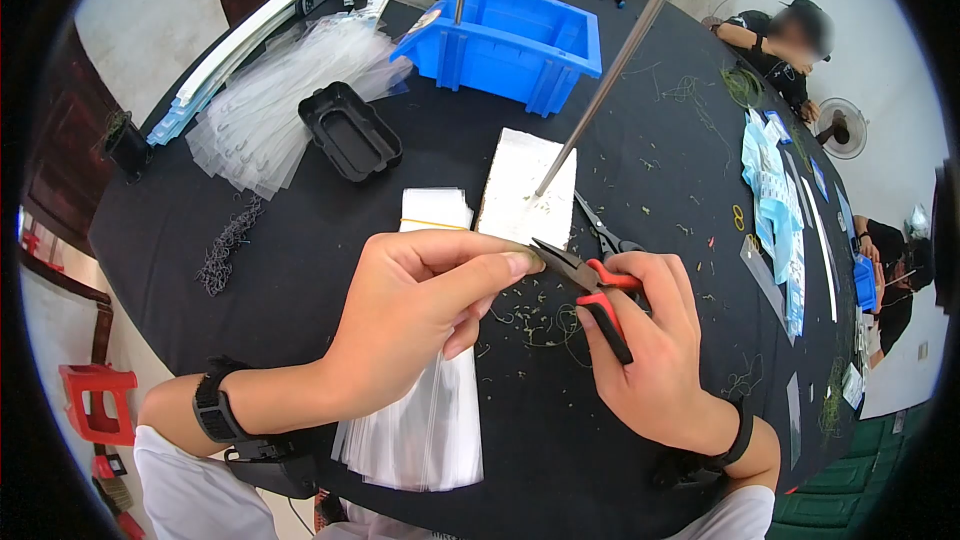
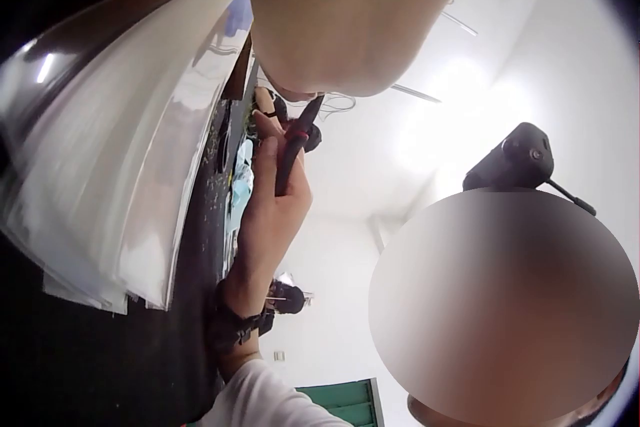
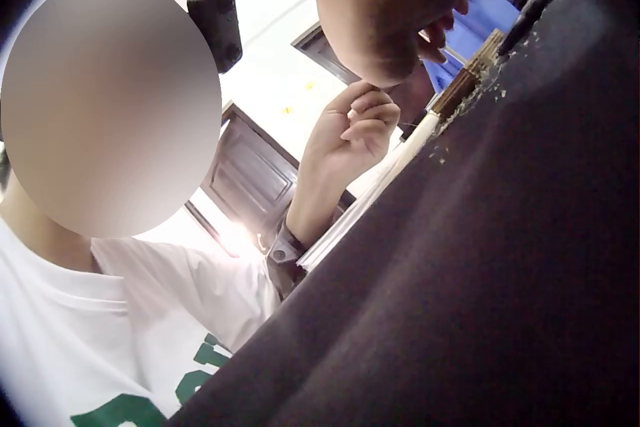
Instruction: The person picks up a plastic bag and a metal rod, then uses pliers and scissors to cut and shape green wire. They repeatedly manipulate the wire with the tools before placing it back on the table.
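Needle-nose pliers with red and black handles are gripped by my right hand, their tips slightly apart. My left hand pinches a small greenish piece between thumb and index finger, right at the plier tips; its kind is too small to tell. Below the hands lie green clippings and loops of thin green line. Just beyond stands a white foam block, with scissors beside it. Under the left forearm is a stack of clear plastic sleeves. In the left wrist view the right hand holds the pliers.
A metal rod slants up from the foam block. Farther back are a blue bin, an open black case and fanned clear sleeves. Tangled dark bits lie at left. Two people sit across the round table.
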### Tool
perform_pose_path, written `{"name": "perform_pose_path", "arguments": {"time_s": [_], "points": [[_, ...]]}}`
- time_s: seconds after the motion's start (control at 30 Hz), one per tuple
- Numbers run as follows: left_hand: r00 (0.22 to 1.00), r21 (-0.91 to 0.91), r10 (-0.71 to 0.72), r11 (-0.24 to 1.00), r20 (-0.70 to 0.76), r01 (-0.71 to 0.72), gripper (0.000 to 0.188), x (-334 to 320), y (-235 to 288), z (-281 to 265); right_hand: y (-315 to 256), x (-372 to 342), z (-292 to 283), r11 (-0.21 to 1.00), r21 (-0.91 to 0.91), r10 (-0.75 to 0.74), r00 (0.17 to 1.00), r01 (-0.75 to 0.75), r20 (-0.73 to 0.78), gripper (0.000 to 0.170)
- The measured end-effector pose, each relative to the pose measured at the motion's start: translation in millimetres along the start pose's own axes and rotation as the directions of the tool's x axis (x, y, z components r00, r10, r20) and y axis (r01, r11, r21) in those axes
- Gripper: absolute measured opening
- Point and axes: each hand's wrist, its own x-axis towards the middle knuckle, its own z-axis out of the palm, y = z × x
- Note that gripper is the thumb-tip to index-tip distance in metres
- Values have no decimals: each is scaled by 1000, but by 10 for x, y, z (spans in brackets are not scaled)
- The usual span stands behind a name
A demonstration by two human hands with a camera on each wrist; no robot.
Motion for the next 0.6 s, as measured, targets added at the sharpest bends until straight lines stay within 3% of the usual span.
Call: {"name": "perform_pose_path", "arguments": {"time_s": [0.6], "points": [[1000, -1, 22, 1000, 3, -22, 16, 13, -22, -19, 2, 3, 11, 1000, -16, -9, 1000, 9, -18, 18]]}}
